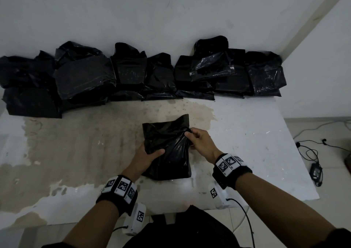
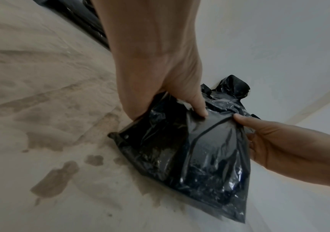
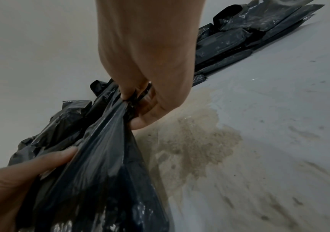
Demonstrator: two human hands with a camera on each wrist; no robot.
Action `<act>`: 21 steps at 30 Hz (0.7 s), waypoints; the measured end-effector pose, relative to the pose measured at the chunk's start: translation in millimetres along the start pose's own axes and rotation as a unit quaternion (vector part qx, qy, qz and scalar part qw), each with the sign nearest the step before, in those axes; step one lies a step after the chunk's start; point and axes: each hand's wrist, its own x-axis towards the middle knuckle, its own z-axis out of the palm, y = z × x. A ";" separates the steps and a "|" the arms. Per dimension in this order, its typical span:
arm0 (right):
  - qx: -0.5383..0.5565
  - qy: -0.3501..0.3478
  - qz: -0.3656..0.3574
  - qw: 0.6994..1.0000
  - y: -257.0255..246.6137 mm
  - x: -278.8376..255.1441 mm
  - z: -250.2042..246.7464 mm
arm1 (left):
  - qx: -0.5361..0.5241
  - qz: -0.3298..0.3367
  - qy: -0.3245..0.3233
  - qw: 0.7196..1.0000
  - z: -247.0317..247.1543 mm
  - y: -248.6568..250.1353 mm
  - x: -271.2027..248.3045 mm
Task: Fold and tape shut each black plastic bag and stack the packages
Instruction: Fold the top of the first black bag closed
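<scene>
The black plastic bag [image 1: 167, 149] is laid near the middle of the table [image 1: 247, 134], its near end flat on the surface and its right side gathered upward. It is held at two places. The left hand [image 1: 146, 155] is clamped on its left edge, thumb on top of the film and fingers hidden beneath. The right hand [image 1: 199, 139] is closed on a bunch of loose film at the upper right, which is seen in the right wrist view to be drawn taut into pleats between thumb and curled fingers [image 3: 128, 94].

The film is judged thin, soft and slippery, creasing wherever it is pulled; something flat and fairly stiff appears to be enclosed, since a straight edge is pressed through the plastic in the left wrist view. The package is probably light. The slack film is best taken at its gathered edge, while the firmer body is pinned down for folding.

Behind it, against the wall [image 1: 171, 10], the finished packages [image 1: 133, 71] are stacked in a row. No tape can be made out on the bag in hand.

No brand or readable writing is visible; only square coded markers are shown on the wristbands [image 1: 228, 164].
</scene>
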 end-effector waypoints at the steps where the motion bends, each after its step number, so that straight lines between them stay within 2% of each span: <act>1: 0.015 0.004 0.012 1.000 0.3 -1.5 -0.5 | 0.005 0.006 0.012 1.000 0.5 -1.5 -0.2; 4: 0.083 -0.021 0.066 0.994 -3.7 -10.0 -0.8 | -0.011 0.021 0.049 0.999 0.4 -2.7 -1.5; 6: 0.063 -0.067 0.093 0.991 -4.1 -14.4 -0.9 | -0.044 0.018 0.052 0.998 -0.4 -4.0 0.7; 8: 0.033 -0.105 0.092 0.990 -2.6 -17.2 -2.0 | -0.047 0.013 0.056 0.997 -1.1 -3.9 3.6; 12: 0.048 -0.152 0.093 0.983 3.4 -21.3 -2.1 | -0.073 0.031 0.080 0.994 1.6 -4.3 5.7; 14: 0.025 -0.143 0.084 0.986 10.3 -19.8 -0.7 | -0.076 0.036 0.088 0.993 3.4 -4.4 5.3; 16: -0.018 -0.106 0.057 0.993 14.6 -17.1 0.2 | -0.043 0.039 0.077 0.995 1.7 -5.9 5.7; 21: -0.088 -0.031 0.033 0.995 12.1 -14.1 -0.1 | 0.043 0.052 -0.004 0.998 -8.6 -5.3 4.8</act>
